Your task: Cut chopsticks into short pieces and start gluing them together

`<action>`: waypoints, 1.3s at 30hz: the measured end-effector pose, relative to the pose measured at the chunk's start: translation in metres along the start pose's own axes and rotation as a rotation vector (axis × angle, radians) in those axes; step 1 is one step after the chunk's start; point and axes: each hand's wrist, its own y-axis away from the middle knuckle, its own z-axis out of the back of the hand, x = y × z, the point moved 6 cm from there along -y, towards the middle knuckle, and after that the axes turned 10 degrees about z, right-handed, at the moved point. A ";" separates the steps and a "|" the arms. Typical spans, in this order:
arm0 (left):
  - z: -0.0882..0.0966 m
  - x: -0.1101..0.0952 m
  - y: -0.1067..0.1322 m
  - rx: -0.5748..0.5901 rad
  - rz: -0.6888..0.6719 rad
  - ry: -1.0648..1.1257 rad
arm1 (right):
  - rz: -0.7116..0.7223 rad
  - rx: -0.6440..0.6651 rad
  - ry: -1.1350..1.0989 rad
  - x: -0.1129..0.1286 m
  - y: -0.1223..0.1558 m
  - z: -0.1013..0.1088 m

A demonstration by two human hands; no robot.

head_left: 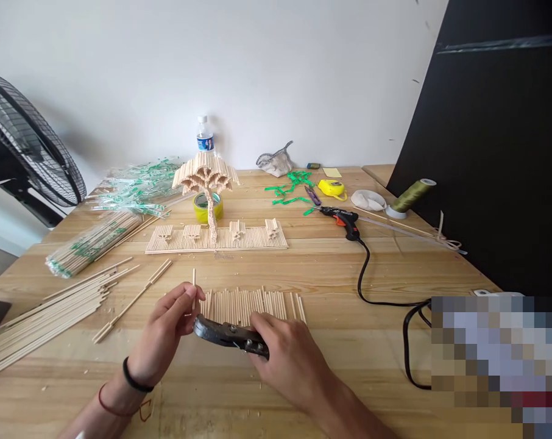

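Between the fingertips of my left hand, a thin wooden stick is pinched upright. My right hand is wrapped round a dark metal cutter, whose head meets the lower part of that stick beside my left fingers. Just beyond both hands lies a row of short cut sticks side by side. Farther back stands a model made of sticks, with a tree-like roofed piece rising from a flat slatted base that carries several small stick clusters.
Long loose sticks and a wrapped stick bundle lie on the left, near a fan. A glue gun with a black cord, a yellow tape measure and a thread spool are at right. Behind the model stands a bottle.
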 end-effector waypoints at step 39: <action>0.076 -0.055 -0.020 -0.558 -0.410 -1.078 | -0.212 -0.095 -0.085 -0.040 0.000 0.027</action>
